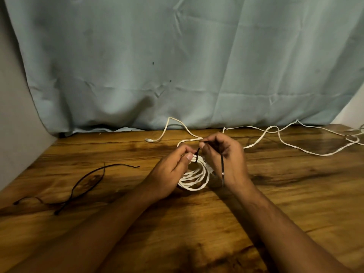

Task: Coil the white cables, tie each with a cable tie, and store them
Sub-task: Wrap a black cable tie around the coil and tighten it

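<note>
Left hand (169, 170) pinches the springy, light white coil (194, 177), right hand (226, 160) pinches the thin black tie (222, 170); best gripped at the far crossing.

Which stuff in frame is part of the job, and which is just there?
Job:
- coil, gripped by left hand
- tie, pinched by right hand
- loose cable
- spare ties

Just there:
- cloth
- table
</note>
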Demonstrator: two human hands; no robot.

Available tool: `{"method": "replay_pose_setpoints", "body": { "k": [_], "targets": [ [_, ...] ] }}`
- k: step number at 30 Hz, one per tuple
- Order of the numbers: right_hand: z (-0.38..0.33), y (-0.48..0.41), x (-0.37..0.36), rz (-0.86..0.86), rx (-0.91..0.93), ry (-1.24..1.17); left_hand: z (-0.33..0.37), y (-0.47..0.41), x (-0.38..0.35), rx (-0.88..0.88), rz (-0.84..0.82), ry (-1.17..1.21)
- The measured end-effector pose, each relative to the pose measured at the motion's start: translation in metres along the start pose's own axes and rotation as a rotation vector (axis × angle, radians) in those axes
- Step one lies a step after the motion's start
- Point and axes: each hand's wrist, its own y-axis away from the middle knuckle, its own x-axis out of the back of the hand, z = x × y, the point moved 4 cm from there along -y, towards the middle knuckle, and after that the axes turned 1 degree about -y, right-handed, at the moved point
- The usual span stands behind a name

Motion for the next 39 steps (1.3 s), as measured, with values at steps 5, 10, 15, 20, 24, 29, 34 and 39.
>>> {"method": "replay_pose_setpoints", "body": {
  "k": [5, 10, 15, 20, 24, 29, 34, 39],
  "targets": [
    [-0.015, 0.006, -0.007, -0.112, -0.017, -0.195, -0.013, -0.006, 0.004, 0.073, 0.061, 0.077],
    [-0.011, 0.002, -0.003, -0.04, -0.055, -0.211, -0.011, -0.004, -0.003, 0.04, 0.004, 0.091],
    [-0.004, -0.002, 0.001, 0.024, -0.073, -0.122, -0.006, -0.006, -0.011, 0.021, -0.026, 0.084],
    [-0.013, 0.0, -0.004, -0.1, -0.046, -0.202, -0.018, -0.006, 0.0, 0.093, 0.029, 0.105],
    [-0.009, -0.003, 0.001, -0.064, -0.1, -0.193, -0.01, -0.002, -0.003, 0.019, -0.005, 0.014],
    [0.002, -0.003, 0.002, 0.048, -0.179, -0.189, 0.002, -0.003, -0.008, -0.08, -0.003, -0.075],
    [-0.012, 0.003, -0.005, -0.068, -0.129, -0.293, -0.013, -0.005, 0.002, 0.026, 0.052, 0.024],
    [-0.006, -0.002, -0.001, -0.026, -0.162, -0.243, -0.003, 0.0, -0.003, -0.04, 0.016, -0.017]
  ]
}}
